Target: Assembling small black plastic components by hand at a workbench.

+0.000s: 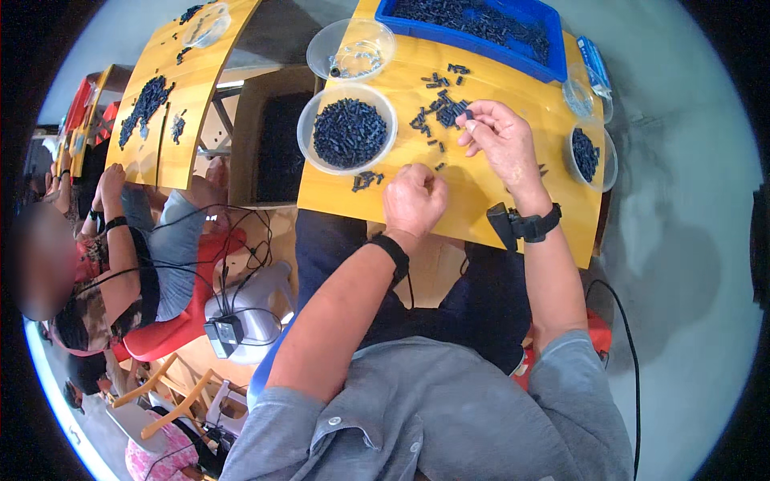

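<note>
- Head view: the right hand (499,148) is raised above the yellow table (489,212), beside the loose cluster of black parts (446,110).
- Right hand, state: thumb and forefinger nearly closed, pinching what appears to be one small dark piece (468,118); the remaining fingers are partly bent. The piece's exact form is too small to confirm.
- Left hand (414,199), state: curled into a loose fist at the near edge of the table, left of the right hand. Whether anything lies inside the fist cannot be told.
- Step in hand, as judged: handling the small parts singly, with one piece at the fingertips.
- Next move, as judged: it calls for a steady pinch and a clear path between the right hand and the left, should the piece be brought across.
- Pose: both forearms come from the near side and converge; the right wrist is bent so the fingers point left and far. A black band (393,256) circles the left wrist; a strap with a dark block (529,227) circles the right.
- Location of parts: further black pieces fill the round tub (304,144) at left and the blue tray (561,52) at the far side.
</note>
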Available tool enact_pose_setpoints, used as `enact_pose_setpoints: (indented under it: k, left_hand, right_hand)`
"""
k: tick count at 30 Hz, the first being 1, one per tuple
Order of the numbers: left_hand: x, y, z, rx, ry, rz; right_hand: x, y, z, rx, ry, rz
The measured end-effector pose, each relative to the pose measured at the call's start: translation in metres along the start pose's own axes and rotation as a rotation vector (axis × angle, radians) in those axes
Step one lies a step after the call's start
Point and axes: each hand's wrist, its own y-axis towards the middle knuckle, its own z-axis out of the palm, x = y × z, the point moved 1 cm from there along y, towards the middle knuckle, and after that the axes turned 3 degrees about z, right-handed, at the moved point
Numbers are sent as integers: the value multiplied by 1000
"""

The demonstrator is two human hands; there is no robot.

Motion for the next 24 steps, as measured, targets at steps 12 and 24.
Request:
enact_pose_setpoints:
  k: [12, 24]
  left_hand:
    - [-2, -7, -2, 13, 6, -40]
    - [-5, -21, -17, 268, -517, -75]
  right_hand:
    - [24, -65, 13, 110, 479, -12]
    - [2, -92, 4, 67, 33, 63]
